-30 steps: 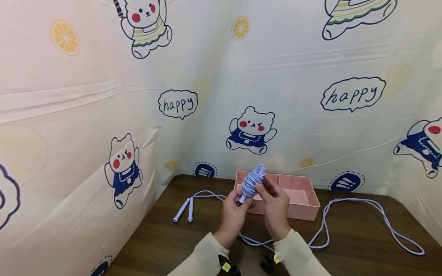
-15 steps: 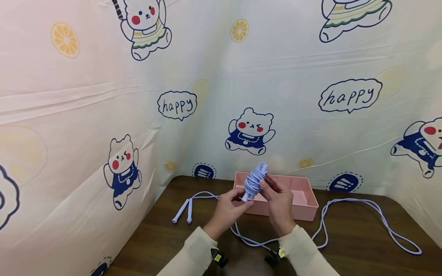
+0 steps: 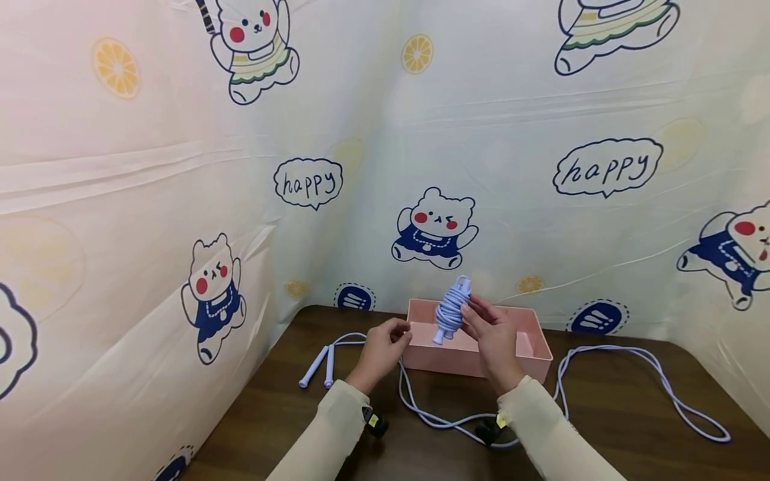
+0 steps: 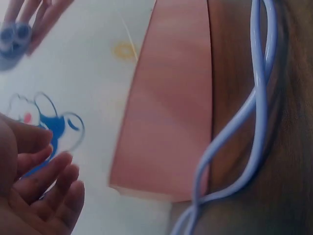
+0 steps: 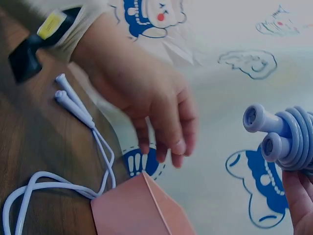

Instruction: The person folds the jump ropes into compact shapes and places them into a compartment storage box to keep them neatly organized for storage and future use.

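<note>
A lavender jump rope (image 3: 452, 310), wound tightly around its two handles, is pinched by my right hand (image 3: 494, 337) above the pink box. Both handle ends of this bundle (image 5: 268, 132) point toward my left hand in the right wrist view. My left hand (image 3: 380, 349) is apart from it, holding nothing, its fingers loosely bent near the box's left end. A second lavender jump rope (image 3: 329, 364) lies unwound on the table, its two handles side by side at the left. Its doubled cord (image 4: 259, 88) runs in front of the box and loops out to the right.
The pink box (image 3: 442, 361), split into compartments by a divider, stands at the back of the dark wooden table (image 3: 271, 427). A printed curtain (image 3: 337, 234) hangs close behind the table and along its left side.
My left hand has let go of the wound jump rope and drawn back left. My right hand has carried the bundle slightly up and to the right.
</note>
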A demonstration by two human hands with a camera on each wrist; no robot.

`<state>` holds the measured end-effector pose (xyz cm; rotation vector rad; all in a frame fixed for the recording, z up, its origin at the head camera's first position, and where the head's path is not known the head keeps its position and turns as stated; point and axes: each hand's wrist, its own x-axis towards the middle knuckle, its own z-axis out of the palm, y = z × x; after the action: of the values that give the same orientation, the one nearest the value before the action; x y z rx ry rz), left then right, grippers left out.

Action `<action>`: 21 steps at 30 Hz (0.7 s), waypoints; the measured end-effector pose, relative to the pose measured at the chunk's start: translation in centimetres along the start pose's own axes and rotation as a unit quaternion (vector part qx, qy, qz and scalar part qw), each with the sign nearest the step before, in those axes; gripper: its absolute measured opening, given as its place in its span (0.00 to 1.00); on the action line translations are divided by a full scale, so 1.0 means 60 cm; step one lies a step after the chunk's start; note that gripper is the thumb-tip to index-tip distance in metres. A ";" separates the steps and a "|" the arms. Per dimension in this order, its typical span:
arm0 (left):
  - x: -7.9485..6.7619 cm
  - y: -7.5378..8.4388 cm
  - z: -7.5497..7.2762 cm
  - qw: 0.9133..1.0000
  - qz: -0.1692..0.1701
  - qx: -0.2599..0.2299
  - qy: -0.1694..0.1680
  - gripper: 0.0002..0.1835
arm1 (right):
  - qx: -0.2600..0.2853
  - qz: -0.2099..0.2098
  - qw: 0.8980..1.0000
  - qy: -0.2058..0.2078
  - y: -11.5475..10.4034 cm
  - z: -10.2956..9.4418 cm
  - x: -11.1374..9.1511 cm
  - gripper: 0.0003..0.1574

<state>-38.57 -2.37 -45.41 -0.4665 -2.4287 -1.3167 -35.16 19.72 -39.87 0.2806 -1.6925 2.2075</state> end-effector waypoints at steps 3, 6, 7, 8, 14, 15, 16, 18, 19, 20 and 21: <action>0.011 -0.020 0.015 0.999 -0.047 -0.024 0.012 0.14 | 0.011 0.018 1.000 0.006 0.007 -0.012 0.012 0.31; 0.018 -0.037 0.029 0.995 -0.087 -0.057 0.005 0.20 | 0.016 0.036 0.999 0.015 0.016 -0.025 0.022 0.31; 0.018 -0.041 0.035 0.993 -0.096 -0.068 0.000 0.22 | 0.017 0.043 0.999 0.017 0.018 -0.031 0.025 0.31; 0.019 -0.046 0.040 0.991 -0.103 -0.080 -0.003 0.24 | 0.020 0.049 0.998 0.020 0.022 -0.037 0.027 0.31; 0.023 -0.067 0.061 0.987 -0.115 -0.115 -0.007 0.30 | 0.044 0.089 0.995 0.018 0.035 -0.076 0.046 0.30; 0.023 -0.069 0.063 0.986 -0.120 -0.118 -0.010 0.30 | 0.044 0.093 0.995 0.014 0.036 -0.083 0.050 0.30; 0.022 -0.070 0.064 0.985 -0.126 -0.120 -0.012 0.30 | 0.041 0.097 0.994 0.009 0.037 -0.090 0.054 0.30; 0.022 -0.073 0.066 0.982 -0.139 -0.129 -0.018 0.31 | 0.043 0.105 0.994 0.001 0.039 -0.103 0.064 0.30; 0.021 -0.074 0.066 0.980 -0.142 -0.136 -0.022 0.30 | 0.044 0.109 0.993 -0.003 0.039 -0.108 0.070 0.30; 0.022 -0.075 0.067 0.979 -0.146 -0.143 -0.024 0.29 | 0.047 0.115 0.992 -0.003 0.039 -0.113 0.076 0.30; 0.022 -0.076 0.068 0.977 -0.148 -0.152 -0.028 0.29 | 0.051 0.124 0.991 -0.002 0.039 -0.118 0.082 0.31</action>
<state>-42.29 -1.14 -50.29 -0.2212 -2.4190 -1.8388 -40.26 26.72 -42.11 0.1046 -1.7002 2.4768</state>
